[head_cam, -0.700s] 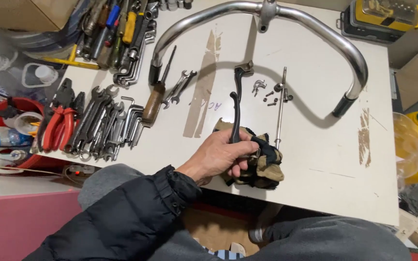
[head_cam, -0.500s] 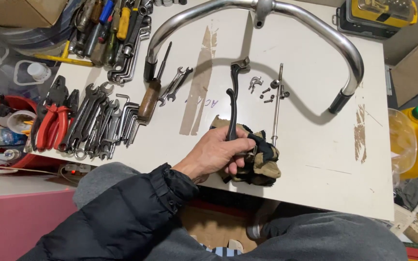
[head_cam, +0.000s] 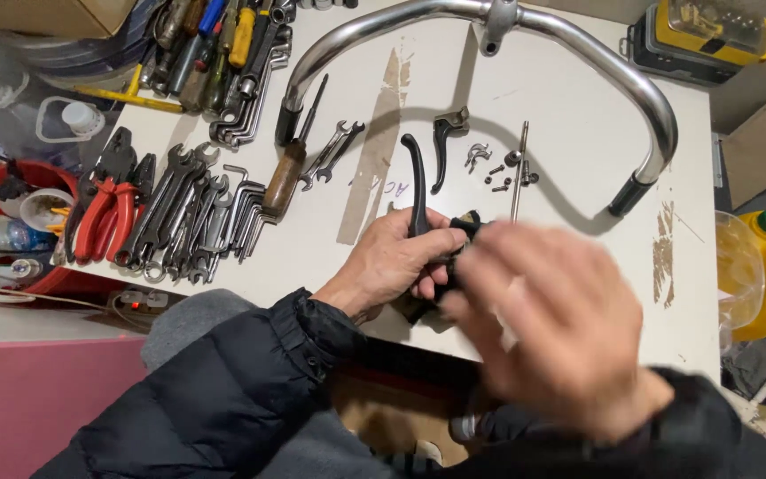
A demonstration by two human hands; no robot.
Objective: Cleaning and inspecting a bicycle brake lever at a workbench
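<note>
Your left hand (head_cam: pixel 396 262) grips the curved black metal brake lever (head_cam: pixel 416 191) upright at the white table's (head_cam: pixel 569 257) near edge | your right hand (head_cam: pixel 556 324), blurred, open-fingered, beside it; its hold unclear | second dark lever (head_cam: pixel 443 142) lies beyond.

The right hand (head_cam: pixel 547 328) was smeared by motion blur, so its grip could not be read, and it hid part of the dark rag (head_cam: pixel 454 266) at the table's (head_cam: pixel 578 106) near edge. The left hand (head_cam: pixel 401 262) covered the black lever's (head_cam: pixel 416 191) base. The handlebar's (head_cam: pixel 578 44) top was cut off by the picture's upper edge.
</note>
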